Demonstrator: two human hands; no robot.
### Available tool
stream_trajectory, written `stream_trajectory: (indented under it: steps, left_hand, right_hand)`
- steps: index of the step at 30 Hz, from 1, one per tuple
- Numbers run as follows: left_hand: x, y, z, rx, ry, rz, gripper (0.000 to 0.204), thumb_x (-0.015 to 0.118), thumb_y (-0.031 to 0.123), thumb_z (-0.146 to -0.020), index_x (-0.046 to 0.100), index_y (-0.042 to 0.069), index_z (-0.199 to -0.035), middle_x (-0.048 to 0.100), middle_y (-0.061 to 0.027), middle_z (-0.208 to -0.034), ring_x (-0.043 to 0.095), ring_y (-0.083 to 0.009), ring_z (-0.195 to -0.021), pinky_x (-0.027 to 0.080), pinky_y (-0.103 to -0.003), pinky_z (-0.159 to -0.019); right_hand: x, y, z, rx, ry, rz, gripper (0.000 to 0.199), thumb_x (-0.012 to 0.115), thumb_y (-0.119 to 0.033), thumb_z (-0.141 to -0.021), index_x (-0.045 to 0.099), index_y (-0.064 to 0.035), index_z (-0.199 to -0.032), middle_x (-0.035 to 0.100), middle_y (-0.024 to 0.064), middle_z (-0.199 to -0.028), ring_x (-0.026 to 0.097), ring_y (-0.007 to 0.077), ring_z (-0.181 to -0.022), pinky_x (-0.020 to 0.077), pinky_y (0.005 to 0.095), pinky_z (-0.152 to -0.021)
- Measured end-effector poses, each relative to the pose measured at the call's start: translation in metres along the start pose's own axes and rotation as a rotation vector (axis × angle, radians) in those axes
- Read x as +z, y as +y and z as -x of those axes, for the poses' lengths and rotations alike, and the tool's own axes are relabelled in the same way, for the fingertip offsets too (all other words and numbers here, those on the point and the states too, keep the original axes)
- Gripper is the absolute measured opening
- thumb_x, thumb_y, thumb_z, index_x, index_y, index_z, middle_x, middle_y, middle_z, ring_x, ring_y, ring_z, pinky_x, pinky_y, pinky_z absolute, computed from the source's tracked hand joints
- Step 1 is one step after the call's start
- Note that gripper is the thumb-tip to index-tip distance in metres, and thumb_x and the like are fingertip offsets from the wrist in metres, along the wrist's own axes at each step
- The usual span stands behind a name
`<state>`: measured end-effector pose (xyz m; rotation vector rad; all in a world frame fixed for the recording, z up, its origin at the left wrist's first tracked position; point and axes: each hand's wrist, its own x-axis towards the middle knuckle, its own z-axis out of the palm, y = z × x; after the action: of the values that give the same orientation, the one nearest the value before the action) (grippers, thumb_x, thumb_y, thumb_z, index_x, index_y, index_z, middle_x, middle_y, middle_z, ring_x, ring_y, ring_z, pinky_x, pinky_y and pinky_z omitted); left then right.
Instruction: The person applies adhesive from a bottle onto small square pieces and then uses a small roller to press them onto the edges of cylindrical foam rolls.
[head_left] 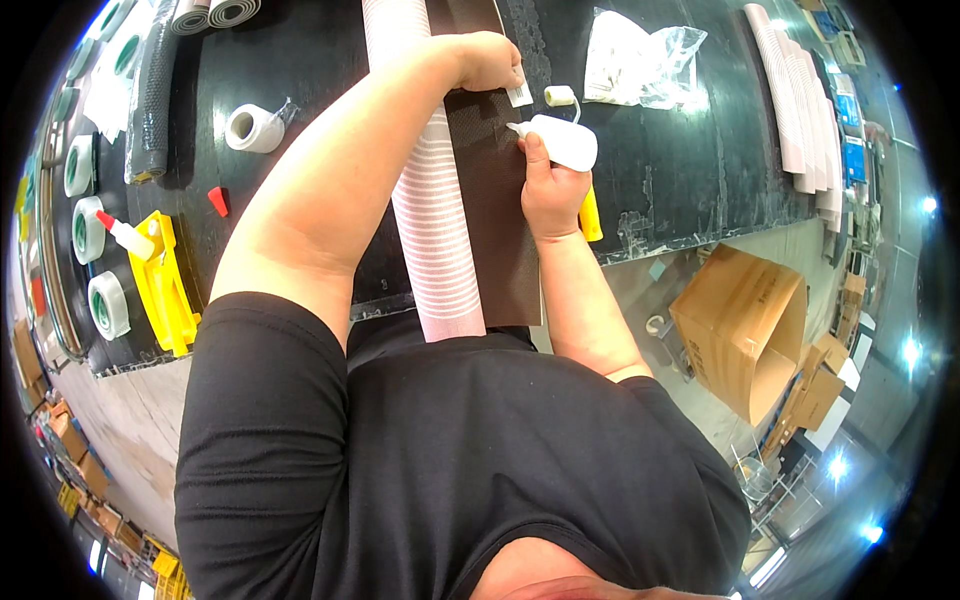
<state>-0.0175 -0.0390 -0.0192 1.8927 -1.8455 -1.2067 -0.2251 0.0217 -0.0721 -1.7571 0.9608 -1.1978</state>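
A pink-and-white striped mat (437, 220), partly rolled, lies lengthwise on the black table in front of my body. Its dark brown underside (495, 210) shows along the right. My left hand (485, 62) reaches across the roll, its fingers closed on a small white label (520, 93) at the brown part's right edge. In my right hand (553, 195) is a white squeeze bottle (566, 143), tipped on its side. Its narrow nozzle points left over the brown surface, just below the label. The thumb presses near the bottle's neck.
A small cream roll (560, 96) and clear plastic bags (645, 65) lie beyond the bottle. Leftward are a wrapped white roll (254, 130), a red cap (218, 201), a yellow tape dispenser (165, 285) and tape rolls. Striped rolls (795, 110) line the right; a cardboard box (735, 330) stands below.
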Motion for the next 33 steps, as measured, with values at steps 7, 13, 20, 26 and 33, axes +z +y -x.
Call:
stream_trajectory:
  steps: [7,13,20,26,33]
  left_hand:
    - [0.0,0.001,0.001,0.036,0.02,-0.033,0.022,0.065,0.023,-0.086,0.07,0.003,-0.095,0.069,-0.0119,-0.087,0.063,-0.0221,-0.084,0.048,-0.035,-0.082]
    - [-0.001,0.002,0.003,0.023,0.016,-0.024,0.023,0.065,0.023,-0.087,0.071,0.003,-0.096,0.069,-0.0119,-0.088,0.063,-0.0216,-0.085,0.048,-0.035,-0.082]
    - [0.0,0.003,0.003,0.013,0.028,-0.01,0.021,0.065,0.022,-0.089,0.071,0.004,-0.098,0.069,-0.0111,-0.092,0.063,-0.021,-0.086,0.048,-0.035,-0.083]
    - [0.002,0.003,0.003,0.019,0.05,-0.032,0.021,0.066,0.022,-0.088,0.071,0.003,-0.097,0.07,-0.011,-0.089,0.063,-0.0212,-0.084,0.048,-0.035,-0.082]
    - [0.002,0.0,0.001,0.038,0.054,-0.024,0.022,0.066,0.022,-0.087,0.071,0.003,-0.096,0.07,-0.0121,-0.09,0.064,-0.0221,-0.085,0.049,-0.035,-0.082]
  right_hand:
    - [0.002,0.003,0.002,0.03,0.057,-0.186,0.015,0.069,-0.013,-0.092,0.067,0.0009,-0.098,0.069,0.0078,-0.09,0.065,0.0194,-0.08,0.0494,0.0303,-0.073]
    - [0.0,0.004,0.002,-0.027,0.009,-0.039,0.015,0.07,-0.012,-0.091,0.067,0.0006,-0.099,0.069,0.0086,-0.09,0.065,0.0208,-0.081,0.0495,0.0312,-0.073]
    - [-0.005,0.0,0.004,-0.089,-0.03,0.044,0.016,0.071,-0.013,-0.09,0.067,0.0007,-0.098,0.068,0.0101,-0.09,0.065,0.023,-0.08,0.0496,0.0323,-0.071]
    - [-0.007,-0.005,0.007,-0.094,-0.028,0.076,0.018,0.071,-0.015,-0.09,0.067,0.0007,-0.097,0.068,0.0114,-0.089,0.065,0.0253,-0.078,0.0498,0.0333,-0.07]
    - [-0.011,-0.013,0.012,-0.186,-0.024,0.133,0.014,0.067,-0.012,-0.093,0.067,0.002,-0.095,0.069,0.0063,-0.085,0.063,0.0161,-0.075,0.0488,0.029,-0.069]
